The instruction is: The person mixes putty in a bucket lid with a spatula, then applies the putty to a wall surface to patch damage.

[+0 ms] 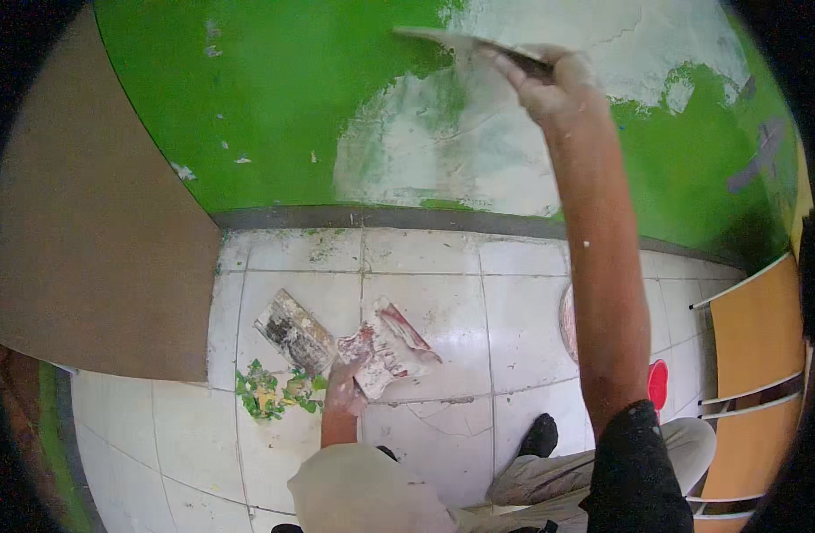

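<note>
My right hand is raised to the wall, its fingers closed round the dark handle of a putty knife. The blade is blurred and lies close to the wall's upper part, at the edge of a white putty patch on green paint. Low in front of me, my left hand is closed on the near edge of a putty-smeared piece, whitish with reddish streaks. Its exact kind I cannot make out. Beside that piece, to the left, is a flat grey board with dark and whitish stains.
Green and yellow paint flakes lie on the white tiled floor. A brown panel stands at left. Orange-topped chairs or small tables are at right, near a red object. A round rim shows partly behind my right forearm.
</note>
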A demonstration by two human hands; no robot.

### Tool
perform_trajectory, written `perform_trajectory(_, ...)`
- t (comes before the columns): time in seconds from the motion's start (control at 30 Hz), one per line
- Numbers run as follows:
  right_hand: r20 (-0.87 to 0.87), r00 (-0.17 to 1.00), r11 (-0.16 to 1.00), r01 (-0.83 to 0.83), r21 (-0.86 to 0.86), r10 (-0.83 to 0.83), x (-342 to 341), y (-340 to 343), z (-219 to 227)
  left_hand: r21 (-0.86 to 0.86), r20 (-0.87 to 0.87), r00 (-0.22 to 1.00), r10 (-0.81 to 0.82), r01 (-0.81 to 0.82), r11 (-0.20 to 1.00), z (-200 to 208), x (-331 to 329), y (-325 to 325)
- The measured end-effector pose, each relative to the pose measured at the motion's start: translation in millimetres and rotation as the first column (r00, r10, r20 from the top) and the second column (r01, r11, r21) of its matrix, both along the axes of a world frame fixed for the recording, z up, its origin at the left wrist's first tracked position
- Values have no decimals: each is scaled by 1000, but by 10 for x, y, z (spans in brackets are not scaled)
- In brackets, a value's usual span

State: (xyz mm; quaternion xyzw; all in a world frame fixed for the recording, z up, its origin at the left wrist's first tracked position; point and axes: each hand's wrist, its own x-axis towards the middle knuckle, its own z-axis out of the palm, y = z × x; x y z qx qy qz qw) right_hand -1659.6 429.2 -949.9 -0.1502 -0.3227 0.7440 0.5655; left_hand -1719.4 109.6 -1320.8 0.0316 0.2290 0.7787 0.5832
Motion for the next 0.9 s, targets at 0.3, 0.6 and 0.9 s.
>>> perform_trajectory(0.3,48,968,950,232,209,-247,1673,-274,-141,105,70,989,-128,120,987,608,-60,171)
perform_trajectory(0.6,-6,867,785,447,-429,-498,4760,256,-1536,13,-160,974,-161,166,986,2093,1417,982)
perform_trajectory(0.9,-338,903,921,135,-367,-267,5893,229,-496,-104,-444,876,-188,158,982,4101,2872,1566)
